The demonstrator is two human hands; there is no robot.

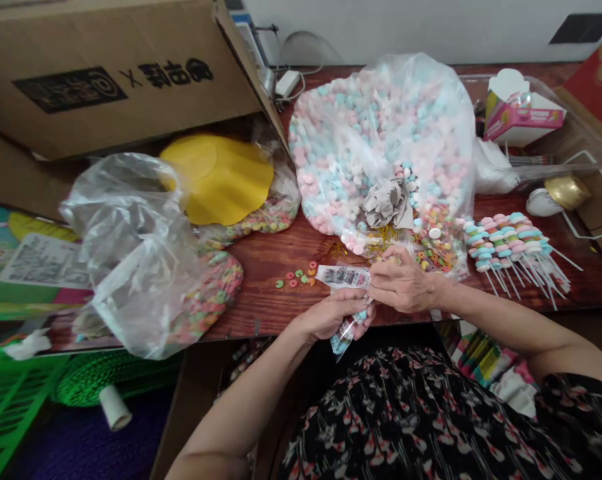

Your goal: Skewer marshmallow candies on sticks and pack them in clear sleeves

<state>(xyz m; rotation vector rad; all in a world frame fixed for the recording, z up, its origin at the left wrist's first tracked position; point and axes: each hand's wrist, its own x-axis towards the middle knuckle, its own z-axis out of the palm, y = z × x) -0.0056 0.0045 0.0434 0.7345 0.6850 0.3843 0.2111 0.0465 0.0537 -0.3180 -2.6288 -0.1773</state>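
My left hand is wrapped round a small clear candy bag with blue and pink candies inside, at the table's front edge. The bag's printed top points up and left. At its gathered neck my right hand is closed, its fingertips pinched together; whatever lies between them is too small to make out. Gold twist ties lie just beyond my right hand, near a crumpled grey paper piece. Loose ring candies are scattered left of the bag's top.
A large bag of pastel candies fills the back middle. Candy skewers are piled at right. To the left are a yellow bowl-like piece, a clear bag of ring candies, and a cardboard box. A green crate stands below.
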